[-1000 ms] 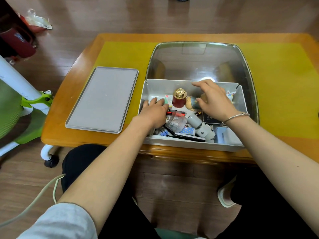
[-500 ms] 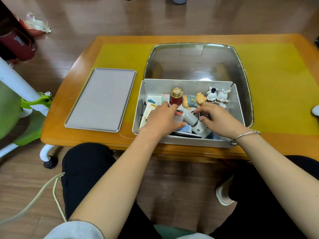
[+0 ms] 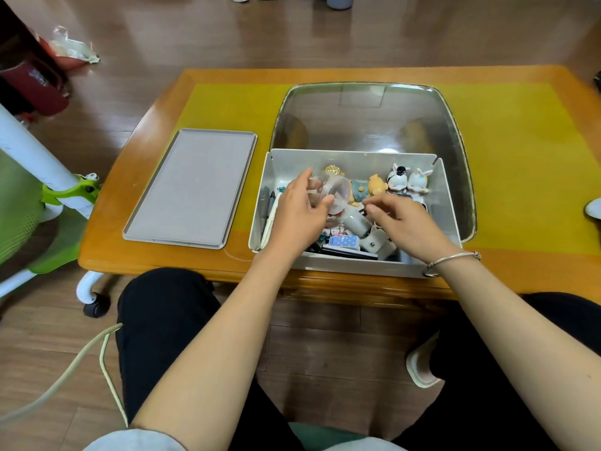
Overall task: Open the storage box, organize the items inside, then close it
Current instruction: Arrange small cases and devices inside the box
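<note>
Gripping a clear cup (image 3: 335,193), the left hand (image 3: 297,216) lifts it inside the storage box (image 3: 447,203); the right hand (image 3: 406,226) hovers, fingers loosely curled, holding nothing.

Two hands reach into an open storage box (image 3: 353,157); the left hand (image 3: 297,213) holds a clear cup (image 3: 336,195), the right hand (image 3: 403,224) hovers beside it.

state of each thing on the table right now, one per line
storage box: open, items jumbled inside
clear lid: swung back behind the box
clear cup: tilted, held in left hand
right hand: over the items, fingers curled, grip unclear
grey tray: flat beside the box
</note>
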### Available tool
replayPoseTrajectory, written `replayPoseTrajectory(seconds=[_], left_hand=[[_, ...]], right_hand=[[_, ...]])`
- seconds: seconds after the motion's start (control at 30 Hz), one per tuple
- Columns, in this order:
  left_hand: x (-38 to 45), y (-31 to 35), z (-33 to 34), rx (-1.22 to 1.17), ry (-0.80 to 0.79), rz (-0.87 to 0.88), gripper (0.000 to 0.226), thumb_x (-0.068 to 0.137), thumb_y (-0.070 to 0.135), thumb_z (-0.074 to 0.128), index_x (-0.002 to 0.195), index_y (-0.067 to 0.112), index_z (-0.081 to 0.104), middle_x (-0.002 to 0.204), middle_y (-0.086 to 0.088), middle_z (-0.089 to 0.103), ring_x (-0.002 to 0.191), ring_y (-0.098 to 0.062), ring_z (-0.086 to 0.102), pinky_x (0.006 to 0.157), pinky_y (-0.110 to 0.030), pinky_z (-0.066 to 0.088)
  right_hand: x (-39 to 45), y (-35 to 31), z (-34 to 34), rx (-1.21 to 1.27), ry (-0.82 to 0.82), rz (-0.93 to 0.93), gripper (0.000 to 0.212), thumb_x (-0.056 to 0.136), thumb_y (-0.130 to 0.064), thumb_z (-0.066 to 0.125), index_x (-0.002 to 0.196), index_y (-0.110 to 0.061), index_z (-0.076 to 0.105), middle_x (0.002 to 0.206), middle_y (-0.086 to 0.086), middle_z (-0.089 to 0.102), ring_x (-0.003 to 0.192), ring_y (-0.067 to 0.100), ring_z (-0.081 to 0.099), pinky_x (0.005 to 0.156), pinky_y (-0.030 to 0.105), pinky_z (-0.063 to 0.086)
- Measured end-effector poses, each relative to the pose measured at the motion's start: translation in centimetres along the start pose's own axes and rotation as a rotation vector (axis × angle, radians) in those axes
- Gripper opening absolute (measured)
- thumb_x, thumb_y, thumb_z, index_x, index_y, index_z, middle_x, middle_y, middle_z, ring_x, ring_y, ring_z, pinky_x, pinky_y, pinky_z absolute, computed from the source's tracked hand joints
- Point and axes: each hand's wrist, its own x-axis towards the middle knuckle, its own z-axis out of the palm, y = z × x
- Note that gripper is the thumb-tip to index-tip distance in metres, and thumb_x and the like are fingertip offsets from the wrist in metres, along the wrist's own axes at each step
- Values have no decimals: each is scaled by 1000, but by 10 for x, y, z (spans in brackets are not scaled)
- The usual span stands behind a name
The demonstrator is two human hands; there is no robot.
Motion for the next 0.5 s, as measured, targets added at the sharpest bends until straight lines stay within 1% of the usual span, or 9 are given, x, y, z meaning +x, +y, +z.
replayPoseTrajectory(seconds=[0.03, 0.1, 0.17, 0.27, 0.33, 0.4, 0.43, 0.47, 0.5], left_hand=[[-3, 0, 4, -33, 3, 34, 57, 90, 19, 64, 142, 12, 40, 126, -2, 51, 103, -7, 51, 81, -9, 41], [-10, 1, 13, -129, 7, 78, 54, 88, 10, 65, 138, 9, 43, 121, 0, 46, 105, -7, 51, 78, -2, 43], [-17, 2, 20, -193, 3, 97, 53, 87, 5, 66, 134, 8, 43, 123, -2, 46, 107, -7, 52, 78, -6, 48], [-26, 5, 27, -202, -8, 134, 51, 82, 4, 71, 124, 11, 42, 121, 2, 48, 106, -8, 54, 80, -13, 52], [-28, 6, 28, -198, -73, 136, 50, 82, 8, 72, 121, 15, 41, 115, 16, 48, 104, -6, 57, 85, -17, 53], [-28, 6, 24, -266, -171, 94, 34, 90, 17, 65, 114, 20, 41, 111, 28, 46, 104, 0, 57, 88, -23, 52], [-27, 6, 22, -317, -204, 63, 20, 94, 24, 57, 108, 23, 42, 108, 26, 50, 102, -1, 58, 88, -30, 53], [-26, 7, 19, -359, -211, 29, 10, 98, 30, 50, 102, 25, 43, 104, 16, 55, 100, -10, 60, 87, -39, 53], [-23, 8, 17, -365, -204, 12, 11, 99, 35, 44, 97, 24, 42, 100, 4, 57, 98, -22, 60, 87, -49, 51]], right_hand=[[1, -5, 0, 96, -6, 31, 24, 96, -31, 50, 103, -15, 67, 98, 1, 70, 87, 12, 63, 80, 27, 46], [3, -16, 0, 335, -57, 115, 38, 94, -43, 48, 91, -10, 66, 90, 9, 71, 80, 19, 68, 76, 36, 54], [4, -24, 1, 508, -108, 181, 44, 92, -47, 47, 84, -7, 64, 88, 18, 69, 73, 23, 70, 70, 39, 57], [4, -28, 5, 599, -90, 231, 38, 93, -41, 52, 81, -5, 61, 82, 20, 66, 70, 28, 69, 68, 39, 58], [4, -25, 4, 647, -40, 242, 31, 91, -36, 56, 88, -6, 61, 77, 15, 63, 66, 25, 68, 67, 39, 59], [4, -19, 0, 732, -44, 263, 30, 90, -30, 59, 103, -4, 60, 81, 9, 58, 65, 22, 68, 64, 40, 60], [4, -17, -2, 772, -73, 275, 35, 89, -29, 60, 112, -3, 58, 85, 8, 57, 68, 24, 69, 62, 38, 60], [3, -15, -3, 803, -108, 281, 42, 87, -30, 61, 119, -3, 56, 91, 7, 58, 72, 27, 70, 59, 36, 60], [3, -15, -4, 820, -136, 280, 49, 85, -32, 63, 124, -4, 53, 96, 6, 59, 76, 31, 70, 56, 34, 59]])
